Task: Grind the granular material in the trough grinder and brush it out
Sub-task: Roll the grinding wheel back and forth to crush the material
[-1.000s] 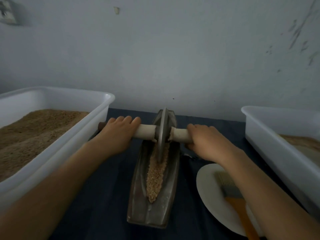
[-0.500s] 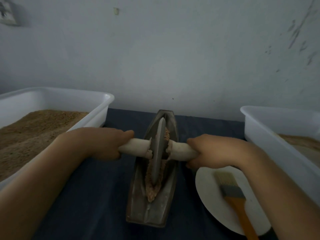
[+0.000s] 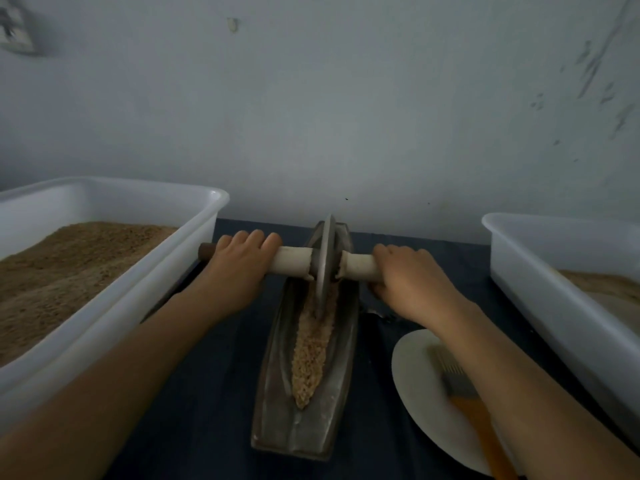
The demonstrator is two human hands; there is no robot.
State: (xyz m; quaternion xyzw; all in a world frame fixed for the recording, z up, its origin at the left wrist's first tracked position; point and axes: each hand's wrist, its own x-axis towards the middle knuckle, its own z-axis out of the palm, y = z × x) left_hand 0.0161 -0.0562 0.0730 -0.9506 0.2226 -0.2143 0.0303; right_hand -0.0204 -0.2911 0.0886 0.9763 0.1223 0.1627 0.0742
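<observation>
A boat-shaped metal trough grinder (image 3: 277, 386) lies lengthwise on the dark table in the middle. Tan granular material (image 3: 311, 355) fills its groove. The metal grinding wheel (image 3: 323, 261) stands upright at the trough's far end, on a pale axle handle (image 3: 292, 261). My left hand (image 3: 239, 268) grips the axle left of the wheel. My right hand (image 3: 412, 278) grips it right of the wheel. A brush (image 3: 464, 400) with grey bristles and an orange handle lies on a white plate (image 3: 412, 368) at the lower right, partly under my right forearm.
A large white tub (image 3: 114, 299) of brown granular material stands at the left. A second white tub (image 3: 554, 306) with some material stands at the right. A grey wall rises just behind the trough.
The wheel has rolled from the trough's middle back to its far end, and both hands went forward with it. More of the granular material shows in the groove.
</observation>
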